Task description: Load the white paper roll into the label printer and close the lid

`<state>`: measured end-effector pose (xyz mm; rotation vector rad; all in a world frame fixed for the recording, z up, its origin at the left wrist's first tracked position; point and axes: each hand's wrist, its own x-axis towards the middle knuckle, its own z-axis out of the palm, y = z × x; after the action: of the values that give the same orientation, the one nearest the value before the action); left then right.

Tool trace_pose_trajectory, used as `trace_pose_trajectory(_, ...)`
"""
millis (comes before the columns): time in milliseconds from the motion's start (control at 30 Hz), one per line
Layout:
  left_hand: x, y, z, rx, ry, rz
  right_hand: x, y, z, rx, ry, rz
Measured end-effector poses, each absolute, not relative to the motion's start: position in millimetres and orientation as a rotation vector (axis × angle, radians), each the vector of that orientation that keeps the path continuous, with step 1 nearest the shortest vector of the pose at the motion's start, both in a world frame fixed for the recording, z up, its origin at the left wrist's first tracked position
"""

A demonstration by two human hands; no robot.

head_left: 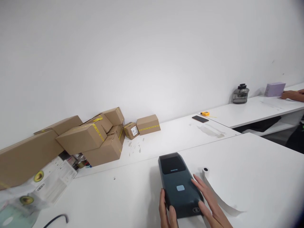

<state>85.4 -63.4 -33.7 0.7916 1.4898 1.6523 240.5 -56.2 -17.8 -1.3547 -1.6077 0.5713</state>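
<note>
A dark teal label printer (177, 183) lies on the white table (249, 164) near the bottom middle. My left hand (167, 212) rests against its near left corner, fingers stretched up along the side. My right hand (210, 202) lies flat on its right edge with fingers extended. Neither hand wraps around it. A roll of white paper (205, 170) sits just right of the printer, and its strip (222, 198) trails toward me past my right hand.
Several cardboard boxes (95, 136) are piled against the wall at left, with printed packets (51, 182) in front. A black cable (57, 219) lies at bottom left. On the far counter are a phone (200, 119), a tape measure (205, 113), a grey device (240, 94) and a purple box (275, 89) by another person's hand (292, 95).
</note>
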Motion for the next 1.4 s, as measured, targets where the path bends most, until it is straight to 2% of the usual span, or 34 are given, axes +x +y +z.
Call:
trace_pose_trajectory(100, 86, -62, -33, 0.791, 1.491, 1.685, 241, -54, -27, -1.337, -1.393, 0.861)
trace_pose_trajectory(200, 84, -64, -38, 0.794, 1.533, 1.682, 239, -50, -39, -1.328, -1.313, 0.962)
trace_pose_trajectory(400, 79, -67, -48, 0.822, 1.529, 1.565, 237, -46, -72, -1.360, -1.245, 0.955)
trace_pose_trajectory(533, 80, -67, -46, 0.803, 1.539, 1.580, 237, -44, -77, -1.364, -1.336, 0.801)
trace_pose_trajectory(667, 77, -62, -12, 0.889, 1.541, 1.634, 238, -40, -41, -1.332, -1.502, 0.596)
trace_pose_trajectory(867, 60, -28, 55, 0.931, 1.352, 1.713, 227, 15, 63, -1.054, -1.709, 0.198)
trace_pose_trajectory(1067, 40, 15, 35, 1.125, 1.558, 1.447, 214, 92, 119, -1.058, -1.653, 0.157)
trace_pose_trajectory(1267, 42, 47, 18, 1.209, 1.672, 1.217, 207, 152, 143, -1.197, -1.573, 0.363)
trace_pose_trajectory(1400, 45, 53, 17, 1.233, 1.681, 1.189, 211, 153, 149, -1.203, -1.587, 0.355)
